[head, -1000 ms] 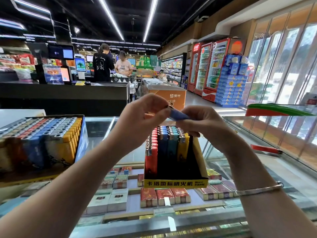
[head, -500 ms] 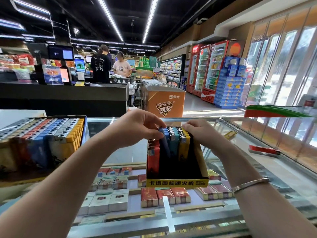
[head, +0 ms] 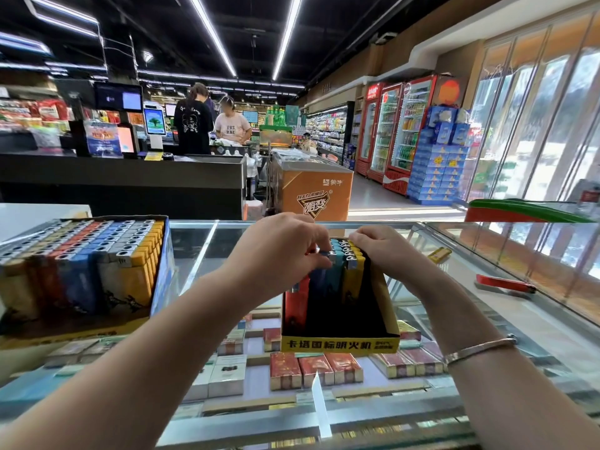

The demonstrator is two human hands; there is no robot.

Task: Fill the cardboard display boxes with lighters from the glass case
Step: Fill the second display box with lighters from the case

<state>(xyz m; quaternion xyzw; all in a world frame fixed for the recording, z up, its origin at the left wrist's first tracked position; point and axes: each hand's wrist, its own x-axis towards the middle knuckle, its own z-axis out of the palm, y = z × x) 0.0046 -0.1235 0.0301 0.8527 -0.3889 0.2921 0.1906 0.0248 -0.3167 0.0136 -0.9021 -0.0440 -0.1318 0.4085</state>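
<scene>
A glass counter (head: 207, 241) in a shop, with cigarette packs (head: 316, 368) under the pane; a checkout desk (head: 123, 183) and drink fridges (head: 396, 131) stand behind. On the glass sits a yellow display box (head: 339, 344), part filled with upright red, blue, teal and yellow lighters (head: 337, 271). A fuller box (head: 81, 271) stands to its left. The left hand (head: 279, 251) pinches a lighter top in curled fingers; the right hand (head: 386, 251) has its fingers curled over the back row.

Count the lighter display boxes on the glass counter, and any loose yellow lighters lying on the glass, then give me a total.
Cardboard display boxes: 2, the full box and the yellow box
Loose yellow lighter: 1
Total: 3
</scene>
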